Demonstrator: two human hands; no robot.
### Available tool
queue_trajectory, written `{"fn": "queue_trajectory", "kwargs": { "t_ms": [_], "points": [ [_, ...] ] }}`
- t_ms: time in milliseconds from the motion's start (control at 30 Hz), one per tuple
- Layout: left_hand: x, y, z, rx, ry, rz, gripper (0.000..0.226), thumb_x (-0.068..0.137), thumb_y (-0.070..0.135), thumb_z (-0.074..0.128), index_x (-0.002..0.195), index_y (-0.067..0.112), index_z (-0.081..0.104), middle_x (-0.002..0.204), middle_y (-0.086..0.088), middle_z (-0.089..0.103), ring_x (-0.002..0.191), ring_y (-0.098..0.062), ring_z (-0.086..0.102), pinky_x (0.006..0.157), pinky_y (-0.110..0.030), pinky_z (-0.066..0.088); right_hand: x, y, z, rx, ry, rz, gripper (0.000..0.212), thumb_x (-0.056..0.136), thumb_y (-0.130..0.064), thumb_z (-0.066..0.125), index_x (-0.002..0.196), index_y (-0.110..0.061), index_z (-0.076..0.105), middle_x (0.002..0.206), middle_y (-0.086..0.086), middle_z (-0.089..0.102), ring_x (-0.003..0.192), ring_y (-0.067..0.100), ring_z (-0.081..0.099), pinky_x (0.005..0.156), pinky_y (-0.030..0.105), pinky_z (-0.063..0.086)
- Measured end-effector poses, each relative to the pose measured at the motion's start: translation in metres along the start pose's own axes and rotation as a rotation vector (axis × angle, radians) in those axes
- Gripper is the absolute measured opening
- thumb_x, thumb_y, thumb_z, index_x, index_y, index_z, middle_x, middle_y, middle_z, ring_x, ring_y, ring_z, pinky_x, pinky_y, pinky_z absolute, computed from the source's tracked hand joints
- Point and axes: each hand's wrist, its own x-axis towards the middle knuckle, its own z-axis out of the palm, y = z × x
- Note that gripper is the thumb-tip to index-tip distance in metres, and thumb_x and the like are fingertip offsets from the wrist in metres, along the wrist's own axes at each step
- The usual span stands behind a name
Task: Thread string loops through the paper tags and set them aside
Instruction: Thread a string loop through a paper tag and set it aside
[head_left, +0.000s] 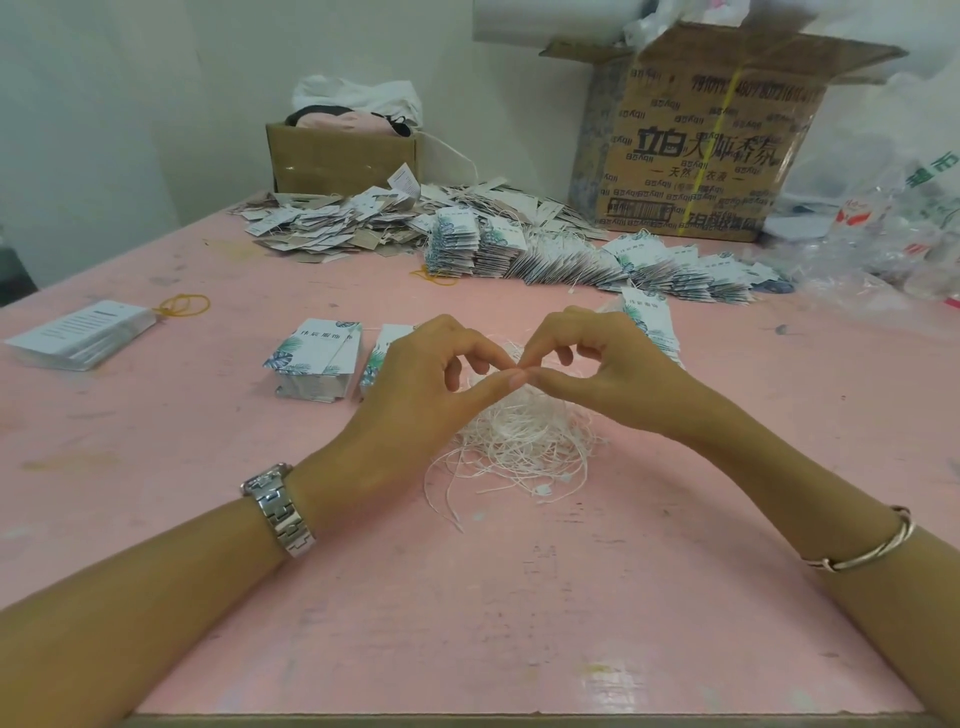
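**Both hands pinch string above the tangle**

Head view: the left hand (415, 374) and the right hand (597, 364) meet fingertip to fingertip at mid-worktop. Each grip is narrow, thumb and forefinger closed on a strand of the white string (519, 431). The bit between the pads is too thin to make out. The rest of the string lies in a loose tangle directly under and just nearer than the hands.

The left hand hides part of a second tag stack (389, 338), which sits beside a leaf-printed tag stack (317, 358) to its left. The right hand covers the lower part of a third stack (652, 322) behind it. A metal watch (278, 512) is on the left wrist and a thin bangle (878, 545) on the right forearm.

Farther off, a long fanned row of tags (597, 260) with strings on them runs to the right. A loose heap of tags (332, 223) lies far left of it; its print is unreadable.

A stack of white cards (78, 335) sits at the left edge, a yellow rubber band (184, 305) touching it.

The worktop (467, 597) is pink, scuffed and stained. Against the pale wall stand a small cardboard box (343, 156) and a large printed carton (701, 150), its top cut off. Crumpled plastic bags (883, 234) lie blurred at far right.
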Motion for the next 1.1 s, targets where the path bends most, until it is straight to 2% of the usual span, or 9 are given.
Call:
{"fn": "queue_trajectory", "kwargs": {
  "t_ms": [133, 333, 433, 500, 633, 767, 833, 933, 1100],
  "points": [
    [0.002, -0.001, -0.001, -0.01, 0.028, -0.005, 0.025, 0.073, 0.057, 0.07, 0.088, 0.038, 0.074, 0.086, 0.008, 0.06, 0.066, -0.011, 0.048, 0.06, -0.015, 0.04, -0.001, -0.002, 0.004, 0.039, 0.051, -0.015, 0.005, 0.09, -0.02, 0.069, 0.09, -0.016, 0.071, 0.083, -0.007, 0.065, 0.072, 0.016, 0.049, 0.066, 0.015, 0.034],
    [0.004, -0.002, 0.001, -0.157, 0.025, -0.046, 0.006, 0.08, 0.033, 0.078, 0.085, 0.029, 0.078, 0.075, 0.013, 0.061, 0.063, -0.006, 0.046, 0.061, -0.018, 0.038, 0.001, -0.01, 0.01, 0.102, 0.18, -0.07, 0.004, 0.091, -0.016, 0.068, 0.091, -0.014, 0.071, 0.082, -0.006, 0.065, 0.07, 0.014, 0.049, 0.064, 0.015, 0.034],
    [0.004, 0.0, 0.0, -0.214, 0.005, -0.019, 0.006, 0.081, 0.031, 0.078, 0.085, 0.027, 0.079, 0.074, 0.016, 0.061, 0.063, -0.008, 0.045, 0.063, -0.017, 0.039, 0.002, -0.013, 0.011, 0.166, 0.232, -0.054, 0.004, 0.094, -0.01, 0.064, 0.093, -0.01, 0.067, 0.085, -0.01, 0.064, 0.074, 0.013, 0.053, 0.062, 0.028, 0.041],
    [0.004, 0.0, 0.0, -0.211, -0.022, -0.002, 0.007, 0.081, 0.032, 0.077, 0.085, 0.026, 0.079, 0.074, 0.018, 0.061, 0.063, -0.006, 0.044, 0.062, -0.015, 0.038, 0.002, -0.014, 0.008, 0.265, 0.265, -0.021, 0.005, 0.097, -0.007, 0.058, 0.095, -0.005, 0.063, 0.089, 0.0, 0.066, 0.079, 0.019, 0.057, 0.068, 0.039, 0.045],
    [0.002, 0.0, 0.001, -0.132, -0.099, -0.014, 0.001, 0.083, 0.029, 0.077, 0.083, 0.027, 0.076, 0.077, 0.019, 0.061, 0.063, -0.004, 0.043, 0.061, -0.01, 0.035, 0.006, -0.021, -0.002, 0.51, 0.368, -0.002, 0.012, 0.101, -0.001, 0.043, 0.094, -0.006, 0.052, 0.09, 0.009, 0.069, 0.078, 0.021, 0.064, 0.068, 0.027, 0.045],
    [0.0, -0.001, 0.003, -0.083, -0.122, -0.022, 0.004, 0.084, 0.028, 0.077, 0.083, 0.031, 0.074, 0.081, 0.013, 0.063, 0.066, -0.005, 0.043, 0.063, -0.012, 0.035, 0.009, -0.022, -0.016, 0.766, 0.471, 0.091, 0.019, 0.101, -0.007, 0.036, 0.087, -0.015, 0.046, 0.08, 0.004, 0.072, 0.072, 0.019, 0.065, 0.064, 0.025, 0.044],
    [0.0, -0.001, 0.002, -0.054, -0.12, -0.026, 0.006, 0.084, 0.03, 0.076, 0.082, 0.034, 0.072, 0.083, 0.012, 0.063, 0.067, -0.012, 0.045, 0.062, -0.014, 0.035, 0.01, -0.022, -0.023, 0.854, 0.519, 0.129, 0.018, 0.101, -0.01, 0.034, 0.087, -0.016, 0.044, 0.075, 0.001, 0.07, 0.069, 0.017, 0.063, 0.066, 0.027, 0.043],
    [0.001, -0.001, 0.001, -0.023, -0.108, -0.032, 0.008, 0.084, 0.032, 0.075, 0.081, 0.038, 0.07, 0.084, 0.011, 0.061, 0.071, -0.02, 0.047, 0.064, -0.021, 0.038, 0.011, -0.022, -0.03, 0.932, 0.586, 0.148, 0.021, 0.103, -0.012, 0.035, 0.084, -0.017, 0.044, 0.066, -0.003, 0.061, 0.063, 0.013, 0.054, 0.066, 0.026, 0.043],
    [0.0, -0.002, 0.001, 0.043, -0.112, -0.007, 0.005, 0.085, 0.037, 0.072, 0.084, 0.04, 0.069, 0.085, 0.014, 0.058, 0.07, -0.014, 0.047, 0.069, -0.032, 0.042, 0.012, -0.024, -0.023, 0.913, 0.535, 0.123, 0.027, 0.105, -0.015, 0.038, 0.079, -0.017, 0.043, 0.062, -0.007, 0.047, 0.059, 0.012, 0.041, 0.062, 0.024, 0.039]
  ]
}}
